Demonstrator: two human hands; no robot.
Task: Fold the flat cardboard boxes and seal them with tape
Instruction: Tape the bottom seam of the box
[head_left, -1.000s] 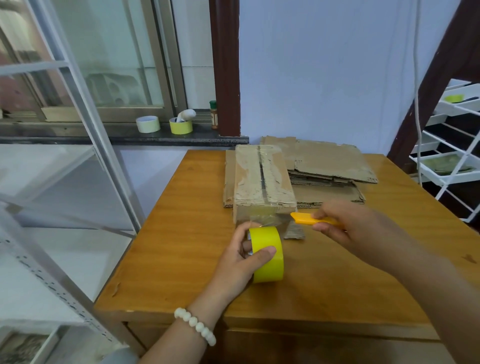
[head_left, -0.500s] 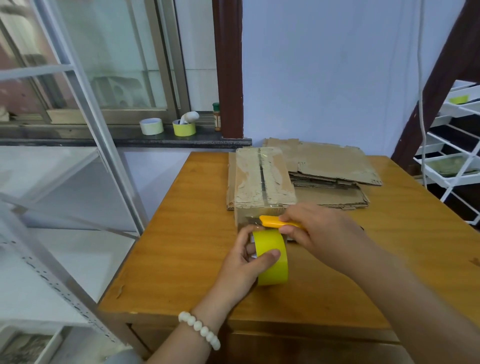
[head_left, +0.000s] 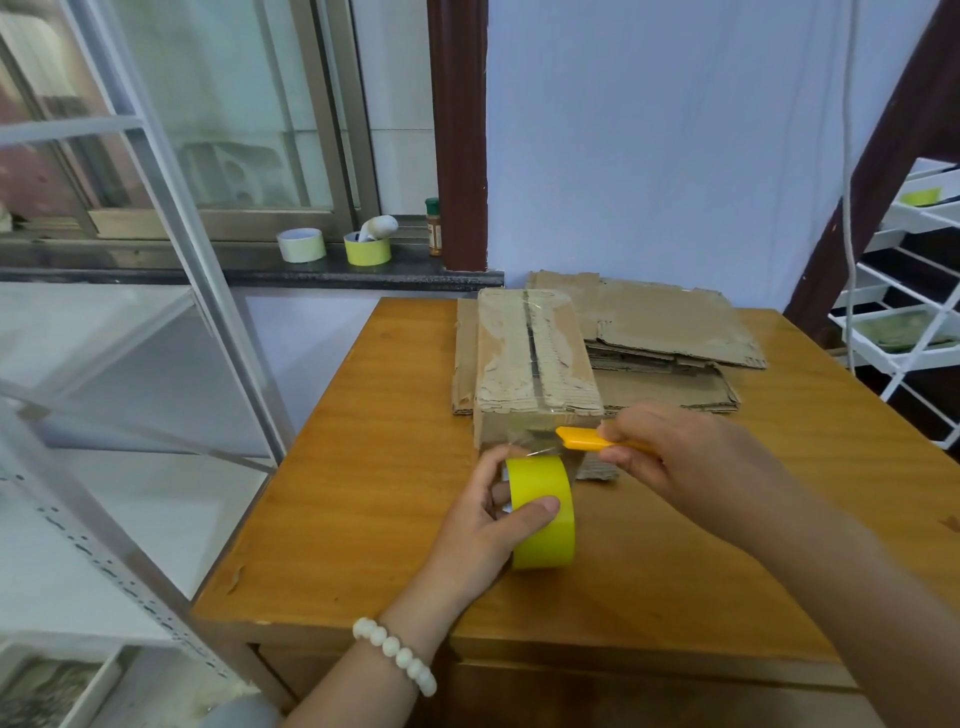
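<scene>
Crowding box (head_left: 535, 358) edge: tape roll (head_left: 546, 527), left hand (head_left: 475, 538); cutter (head_left: 581, 439), right hand (head_left: 691, 457).

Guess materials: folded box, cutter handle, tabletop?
Folded box: corrugated cardboard, matte, worn; fluting shows where the liner is torn. Cutter handle: probably plastic, smooth even yellow-orange. Tabletop: wood or veneer, glossy varnish; grain and window glare show.

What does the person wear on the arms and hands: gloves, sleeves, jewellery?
No gloves: the left hand and right hand are bare. The left wrist has a bracelet of round white beads. No sleeves cover the forearms, and the right wrist wears nothing. No rings show.
</scene>
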